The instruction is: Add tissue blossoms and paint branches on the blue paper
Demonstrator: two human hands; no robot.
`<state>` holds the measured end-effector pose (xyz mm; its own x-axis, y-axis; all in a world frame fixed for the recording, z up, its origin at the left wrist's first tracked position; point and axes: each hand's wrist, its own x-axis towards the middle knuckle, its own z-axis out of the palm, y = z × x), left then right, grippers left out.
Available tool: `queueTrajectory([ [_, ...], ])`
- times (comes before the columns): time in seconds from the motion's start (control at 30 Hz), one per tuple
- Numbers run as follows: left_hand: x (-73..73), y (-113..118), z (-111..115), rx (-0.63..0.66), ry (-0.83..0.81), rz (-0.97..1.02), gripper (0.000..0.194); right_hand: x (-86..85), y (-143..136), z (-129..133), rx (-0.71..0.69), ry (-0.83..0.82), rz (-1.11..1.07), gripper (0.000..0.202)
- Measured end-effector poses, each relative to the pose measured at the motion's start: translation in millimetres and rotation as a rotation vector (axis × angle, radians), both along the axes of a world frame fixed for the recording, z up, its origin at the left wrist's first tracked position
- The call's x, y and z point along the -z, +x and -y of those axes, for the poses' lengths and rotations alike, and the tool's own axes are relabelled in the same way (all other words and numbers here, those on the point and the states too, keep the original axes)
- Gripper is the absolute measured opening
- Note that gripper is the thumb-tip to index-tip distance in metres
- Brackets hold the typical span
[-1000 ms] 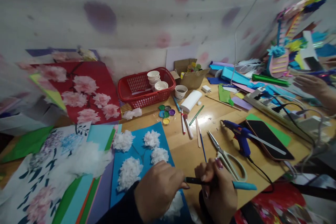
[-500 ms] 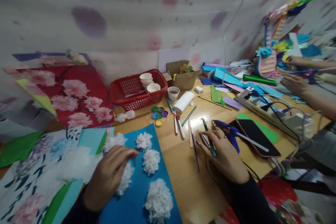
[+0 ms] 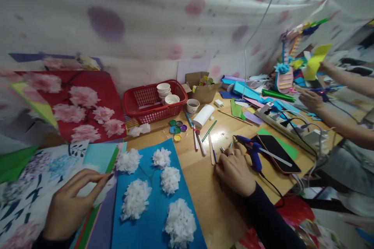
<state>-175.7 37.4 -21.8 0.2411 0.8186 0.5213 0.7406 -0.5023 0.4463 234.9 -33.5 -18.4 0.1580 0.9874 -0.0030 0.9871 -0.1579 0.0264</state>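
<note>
My left hand [image 3: 73, 202] hovers over layered papers left of a blue sheet [image 3: 157, 218], thumb and fingertips pinched together; what they hold, if anything, is too small to tell. White crumpled-paper blossoms, among them a large one [image 3: 180, 223], stand on the blue sheet, with faint dark branch lines between them. My right hand [image 3: 235, 171] rests on the table with fingers curled over some pens; a thin blue brush [image 3: 214, 153] touches its left side. Beside it lies a blue glue gun [image 3: 254, 151], with a glue stick reaching across a phone [image 3: 277, 155].
A red basket [image 3: 154, 103] with white cups stands at the back, beside a paint-marked cup [image 3: 193, 106]. Markers and paint pots lie before them. A power strip [image 3: 289, 124] crosses the right. Another person's hands [image 3: 312, 101] handle yellow paper and a glue gun.
My left hand has moved left, off the white blossoms. My right hand has shifted slightly left and curled over the pens. The other person now holds up yellow paper.
</note>
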Motion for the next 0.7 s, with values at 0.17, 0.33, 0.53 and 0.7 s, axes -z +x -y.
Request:
queueTrajectory([
  [0.17,2.1,16.8,-28.7,-0.122,-0.142,0.022,0.032,0.2,-17.4,-6.4,0.139,-0.018,0.041,0.017],
  [0.33,28.0,17.9,-60.2,-0.153,-0.211,0.020,0.034,-6.5,-21.2,-7.3,0.127,-0.003,-0.043,0.020],
  [0.53,48.8,8.1,-68.1,-0.141,-0.282,0.064,0.034,-24.5,-6.6,-0.9,0.181,0.037,-0.318,0.009],
  [0.7,51.4,8.5,-64.6,-0.164,-0.373,0.083,0.037,-27.7,-8.8,-2.0,0.074,0.166,-1.124,0.038],
])
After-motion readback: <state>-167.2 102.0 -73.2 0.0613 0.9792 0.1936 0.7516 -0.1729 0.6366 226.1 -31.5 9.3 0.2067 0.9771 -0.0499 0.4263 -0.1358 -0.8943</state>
